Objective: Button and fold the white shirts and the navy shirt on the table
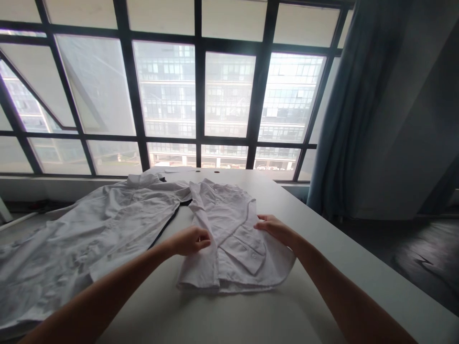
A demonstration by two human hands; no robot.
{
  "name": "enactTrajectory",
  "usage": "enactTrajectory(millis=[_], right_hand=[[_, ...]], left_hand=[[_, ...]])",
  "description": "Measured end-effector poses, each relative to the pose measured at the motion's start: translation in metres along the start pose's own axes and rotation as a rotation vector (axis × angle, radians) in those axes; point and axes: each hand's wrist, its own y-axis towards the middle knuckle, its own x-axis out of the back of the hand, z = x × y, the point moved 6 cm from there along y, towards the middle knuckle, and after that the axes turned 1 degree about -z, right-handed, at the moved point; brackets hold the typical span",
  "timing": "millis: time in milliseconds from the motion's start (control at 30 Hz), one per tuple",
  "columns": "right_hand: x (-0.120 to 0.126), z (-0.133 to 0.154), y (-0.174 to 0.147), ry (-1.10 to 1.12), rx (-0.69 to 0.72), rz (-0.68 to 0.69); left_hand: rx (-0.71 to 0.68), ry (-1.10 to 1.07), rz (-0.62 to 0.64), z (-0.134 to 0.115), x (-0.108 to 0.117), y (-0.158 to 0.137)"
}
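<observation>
A white shirt lies on the table in front of me, its sides folded inward and a sleeve with its cuff lying slantwise across the body. My left hand is at the shirt's left folded edge, fingers curled and closed on the cloth. At the right edge, my right hand pinches the fabric between thumb and fingers. The shirt's hem faces me, and its collar end points toward the window. My palms hide small parts of both edges.
More white garments lie spread and wrinkled to the left, with a dark strip along one edge. The white table reaches toward a large framed window. A blue-grey curtain hangs at the right, beyond the table's edge.
</observation>
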Motion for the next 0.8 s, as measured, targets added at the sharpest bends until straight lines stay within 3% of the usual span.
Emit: enactTrajectory(millis=[67, 233, 367, 433, 500, 667, 800], right_hand=[[-0.016, 0.01, 0.003, 0.003, -0.002, 0.023], [-0.073, 0.029, 0.014, -0.137, -0.064, 0.109], [-0.12, 0.02, 0.011, -0.26, -0.213, 0.324], [-0.132, 0.013, 0.007, -0.347, -0.244, 0.399], [-0.13, 0.012, 0.005, -0.485, -0.148, 0.342], [-0.115, 0.027, -0.008, -0.843, 0.382, 0.039], [-0.12, 0.014, -0.016, -0.922, 0.52, 0.063]], left_hand=[[-0.055, 0.053, -0.084, 0.006, 0.005, -0.006], [-0.151, 0.11, -0.16, 0.009, 0.0, -0.013], [-0.179, 0.181, -0.212, 0.007, -0.004, -0.015], [-0.181, 0.222, -0.213, 0.009, -0.007, -0.016], [-0.188, 0.263, -0.186, 0.014, -0.011, -0.016], [-0.227, 0.295, -0.009, 0.018, -0.025, -0.017], [-0.212, 0.325, 0.105, 0.008, -0.029, -0.021]])
